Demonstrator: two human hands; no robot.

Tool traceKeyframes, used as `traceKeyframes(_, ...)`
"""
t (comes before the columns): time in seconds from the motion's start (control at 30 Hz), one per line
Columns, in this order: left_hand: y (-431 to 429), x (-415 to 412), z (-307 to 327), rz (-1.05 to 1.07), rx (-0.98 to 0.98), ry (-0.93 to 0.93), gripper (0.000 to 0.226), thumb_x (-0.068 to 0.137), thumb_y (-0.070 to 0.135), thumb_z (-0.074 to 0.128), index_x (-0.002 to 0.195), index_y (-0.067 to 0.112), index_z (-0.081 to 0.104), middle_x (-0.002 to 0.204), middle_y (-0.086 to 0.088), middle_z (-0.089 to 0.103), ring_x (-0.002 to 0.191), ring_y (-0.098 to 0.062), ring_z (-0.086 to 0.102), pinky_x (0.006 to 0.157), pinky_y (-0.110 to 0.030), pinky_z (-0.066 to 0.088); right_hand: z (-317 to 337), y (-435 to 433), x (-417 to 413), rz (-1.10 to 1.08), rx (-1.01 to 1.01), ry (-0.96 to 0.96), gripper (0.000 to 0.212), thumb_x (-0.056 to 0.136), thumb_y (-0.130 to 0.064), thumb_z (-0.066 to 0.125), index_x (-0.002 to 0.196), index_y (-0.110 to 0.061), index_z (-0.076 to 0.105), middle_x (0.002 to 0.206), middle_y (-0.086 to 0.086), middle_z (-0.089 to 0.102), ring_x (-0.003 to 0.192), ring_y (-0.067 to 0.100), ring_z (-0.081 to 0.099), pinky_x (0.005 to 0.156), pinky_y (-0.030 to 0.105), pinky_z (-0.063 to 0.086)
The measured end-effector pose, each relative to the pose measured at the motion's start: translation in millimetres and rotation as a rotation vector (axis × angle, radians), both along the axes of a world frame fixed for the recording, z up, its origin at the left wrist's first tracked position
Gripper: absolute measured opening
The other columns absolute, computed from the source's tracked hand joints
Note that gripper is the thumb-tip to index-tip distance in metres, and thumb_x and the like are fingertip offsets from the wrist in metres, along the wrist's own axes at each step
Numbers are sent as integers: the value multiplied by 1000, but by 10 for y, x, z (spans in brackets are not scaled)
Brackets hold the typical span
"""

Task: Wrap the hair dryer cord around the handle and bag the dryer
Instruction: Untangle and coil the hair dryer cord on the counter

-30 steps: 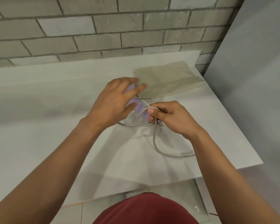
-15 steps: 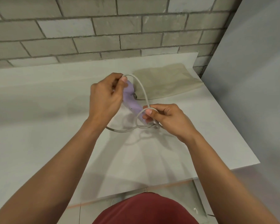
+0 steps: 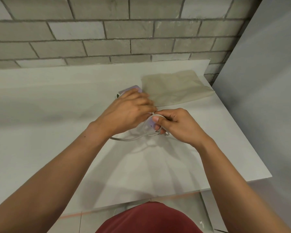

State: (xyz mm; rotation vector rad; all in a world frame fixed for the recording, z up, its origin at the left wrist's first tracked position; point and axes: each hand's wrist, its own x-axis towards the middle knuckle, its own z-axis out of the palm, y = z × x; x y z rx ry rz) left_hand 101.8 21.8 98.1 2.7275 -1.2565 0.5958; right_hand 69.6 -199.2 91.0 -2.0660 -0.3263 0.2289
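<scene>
A lilac hair dryer point(image 3: 132, 89) lies under my left hand point(image 3: 129, 111), which covers most of it; only its far end and a bit of the handle point(image 3: 149, 123) show. My right hand point(image 3: 176, 126) pinches the grey-white cord point(image 3: 133, 139) against the handle, with loops of cord around its fingers. A slack length of cord curves out to the left beneath my left wrist. A flat beige bag point(image 3: 175, 88) lies on the white table point(image 3: 40, 115) just beyond the hands, to the right.
A grey brick wall runs along the back of the table. A plain grey panel point(image 3: 267, 98) stands close on the right. The table's right and near edges drop to a tiled floor. My red garment shows at the bottom.
My left hand has come down over the dryer, laying it flat toward the bag. The cord arc that stood above the dryer is gone; less slack lies on the table.
</scene>
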Motion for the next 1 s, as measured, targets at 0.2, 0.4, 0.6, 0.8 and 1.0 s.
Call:
traceKeyframes(0.2,49,-8,-100,338,-256,-47,34,104,34,45,103,20,75,85,-4,77,81,-32,70,102,-45,46,114,-82,-43,-4,16,-5,21,104,-36,61,97,-30,80,89,-6,79,85,10,74,85,29,57)
traceKeyframes(0.4,124,-23,-2,592,-587,175,30,106,37,46,108,22,73,85,-3,77,79,-36,68,71,-45,55,116,-161,-71,-16,53,20,21,105,-25,61,102,-14,79,81,2,76,81,14,71,82,17,51)
traceKeyframes(0.6,189,-24,5,350,-378,272,49,97,21,63,145,20,56,144,-3,60,127,-28,56,106,-43,46,34,-149,-74,2,-50,-33,19,105,-35,60,103,-32,78,81,3,74,81,19,69,87,41,54)
traceKeyframes(0.8,-113,-139,103,10,-45,217,31,104,33,46,121,27,72,105,5,74,99,-22,68,75,-38,53,47,-100,-80,45,-82,-47,23,105,-34,60,100,-22,78,90,6,74,77,15,70,89,49,57)
traceKeyframes(1.0,-108,-238,158,354,-308,220,41,104,49,33,109,29,69,80,7,68,80,-34,66,67,-42,54,45,-173,-112,-102,117,11,19,104,-28,63,107,-20,80,84,2,79,80,23,74,88,33,59)
